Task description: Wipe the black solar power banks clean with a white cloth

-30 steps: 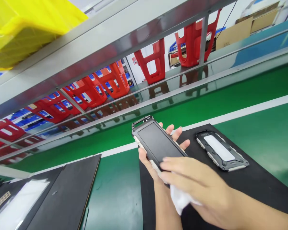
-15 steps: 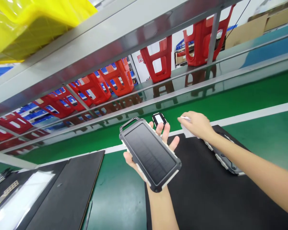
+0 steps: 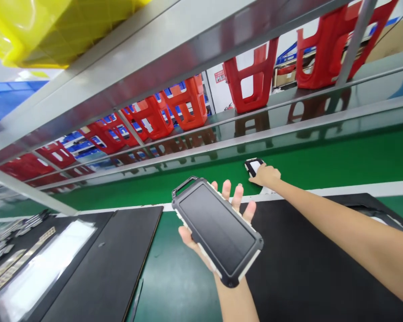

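Note:
My left hand (image 3: 235,202) lies palm up under a black power bank with a dark solar panel (image 3: 218,229) and grips it, tilted, above the front of the black mat (image 3: 305,273). My right hand (image 3: 267,175) is stretched far forward onto the green belt (image 3: 349,156). Its fingers close on the near end of a second black device with a white face (image 3: 253,165). A bit of white cloth (image 3: 266,191) shows under that hand. A third device (image 3: 384,220) peeks out behind my right forearm on the mat.
Another black mat (image 3: 104,273) with a clear white sheet (image 3: 43,268) and metal strips (image 3: 6,232) lies at the left. A steel shelf rail (image 3: 188,49) crosses overhead under a yellow bin (image 3: 36,31). Red stools (image 3: 251,76) stand behind the belt.
My right hand left the power bank it was wiping and reached forward to the device on the belt. My left hand lowered the power bank slightly. The view shifted left.

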The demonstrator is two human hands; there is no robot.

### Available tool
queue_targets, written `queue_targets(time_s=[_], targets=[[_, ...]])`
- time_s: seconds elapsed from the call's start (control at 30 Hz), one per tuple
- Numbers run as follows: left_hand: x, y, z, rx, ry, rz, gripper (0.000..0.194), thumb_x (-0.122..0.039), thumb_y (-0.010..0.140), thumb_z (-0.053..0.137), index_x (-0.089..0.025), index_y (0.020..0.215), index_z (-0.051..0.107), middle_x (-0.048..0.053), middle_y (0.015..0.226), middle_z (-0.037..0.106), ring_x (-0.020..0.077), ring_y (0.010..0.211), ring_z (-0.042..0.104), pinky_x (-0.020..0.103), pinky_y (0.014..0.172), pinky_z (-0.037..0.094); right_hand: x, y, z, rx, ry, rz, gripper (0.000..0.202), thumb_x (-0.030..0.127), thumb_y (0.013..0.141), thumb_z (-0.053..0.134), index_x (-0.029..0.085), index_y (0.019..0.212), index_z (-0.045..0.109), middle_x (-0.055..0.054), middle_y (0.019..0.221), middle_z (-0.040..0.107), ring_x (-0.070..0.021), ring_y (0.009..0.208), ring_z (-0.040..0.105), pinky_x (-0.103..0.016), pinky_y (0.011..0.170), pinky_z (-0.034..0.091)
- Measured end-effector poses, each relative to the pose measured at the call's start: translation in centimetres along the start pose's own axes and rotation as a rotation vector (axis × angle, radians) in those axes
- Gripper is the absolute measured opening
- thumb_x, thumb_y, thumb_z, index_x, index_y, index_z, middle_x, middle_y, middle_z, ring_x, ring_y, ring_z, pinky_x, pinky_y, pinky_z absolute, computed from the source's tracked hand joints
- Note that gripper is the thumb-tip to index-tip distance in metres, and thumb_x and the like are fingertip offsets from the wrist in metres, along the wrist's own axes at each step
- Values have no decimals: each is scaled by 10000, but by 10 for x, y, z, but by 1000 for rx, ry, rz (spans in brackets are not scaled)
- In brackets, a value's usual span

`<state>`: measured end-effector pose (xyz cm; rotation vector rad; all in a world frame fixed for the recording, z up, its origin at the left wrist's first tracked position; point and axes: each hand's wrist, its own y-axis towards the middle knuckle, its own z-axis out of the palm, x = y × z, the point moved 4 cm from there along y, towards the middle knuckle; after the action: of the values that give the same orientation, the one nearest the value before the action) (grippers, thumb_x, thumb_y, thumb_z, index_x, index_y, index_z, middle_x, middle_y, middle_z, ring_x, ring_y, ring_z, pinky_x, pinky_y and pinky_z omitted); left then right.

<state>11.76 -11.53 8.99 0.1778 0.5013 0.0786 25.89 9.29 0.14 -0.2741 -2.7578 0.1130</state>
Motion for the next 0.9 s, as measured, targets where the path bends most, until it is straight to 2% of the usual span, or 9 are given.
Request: queue_targets(time_s=[0.1, 0.2, 0.37, 0.47, 0.53, 0.63, 0.7, 0.8, 0.9], targets=[[3, 1, 0, -50, -91, -9, 902, -851, 670, 204, -227, 1202, 582, 76, 1196, 543, 233, 1054, 514, 421, 922, 480, -7, 1, -7, 6, -27, 4, 333, 359, 904, 595, 119, 1132, 553, -111, 1110, 565, -220, 938, 585, -405, 800, 512], [5, 1, 3, -28, -144, 7, 903, -843, 676, 234, -191, 1197, 579, 65, 1006, 569, 159, 838, 544, 382, 896, 508, -18, -6, -23, 0, -27, -37, 344, 425, 946, 497, 112, 1056, 588, -65, 992, 599, -201, 852, 610, -348, 733, 524], [12, -3, 12, 129, -228, -24, 870, -836, 673, 288, -206, 1212, 549, 50, 986, 565, 154, 828, 562, 354, 820, 546, -35, -56, -41, -19, -37, -147, 420, 508, 943, 454, 122, 1056, 575, -53, 924, 605, -185, 794, 609, -345, 699, 521], [15, -7, 18, 154, -216, -55, 857, -838, 657, 330, -207, 1190, 562, 47, 979, 566, 154, 807, 561, 311, 752, 552, -48, -113, -33, -35, -88, -172, 503, 563, 881, 521, 141, 1156, 530, -70, 939, 610, -211, 818, 614, -371, 706, 516], [16, -10, 24, 186, -191, -85, 811, -794, 642, 437, -199, 1176, 573, 45, 964, 568, 154, 789, 557, 290, 723, 547, -58, -154, -23, -59, -134, -191, 655, 601, 815, 564, 143, 1273, 462, -98, 916, 609, -290, 796, 633, -412, 669, 514], [18, -13, 35, 209, -188, -111, 760, -720, 597, 569, -195, 1147, 589, 44, 927, 572, 150, 746, 539, 266, 645, 527, -74, -201, -4, -101, -178, -207, 729, 516, 805, 589, 84, 1358, 392, -163, 989, 586, -342, 696, 644, -446, 585, 508], [19, -15, 41, 200, -193, -109, 752, -704, 574, 603, -194, 1127, 600, 45, 911, 572, 147, 728, 526, 258, 605, 504, -83, -216, 7, -118, -172, -228, 682, 446, 802, 599, 58, 1336, 428, -180, 1020, 582, -342, 654, 644, -445, 536, 507], [23, -18, 49, 232, -197, -122, 743, -691, 551, 624, -193, 1103, 611, 42, 897, 570, 144, 710, 517, 262, 584, 490, -96, -217, 17, -156, -117, -265, 585, 371, 784, 601, 58, 1269, 508, -193, 1085, 584, -355, 619, 643, -466, 485, 501], [28, -20, 54, 247, -189, -131, 728, -688, 558, 611, -183, 1082, 617, 49, 903, 559, 144, 708, 522, 260, 580, 493, -106, -214, 10, -220, 22, -331, 437, 363, 798, 559, 125, 1163, 594, -148, 1177, 578, -345, 689, 657, -463, 523, 520]])
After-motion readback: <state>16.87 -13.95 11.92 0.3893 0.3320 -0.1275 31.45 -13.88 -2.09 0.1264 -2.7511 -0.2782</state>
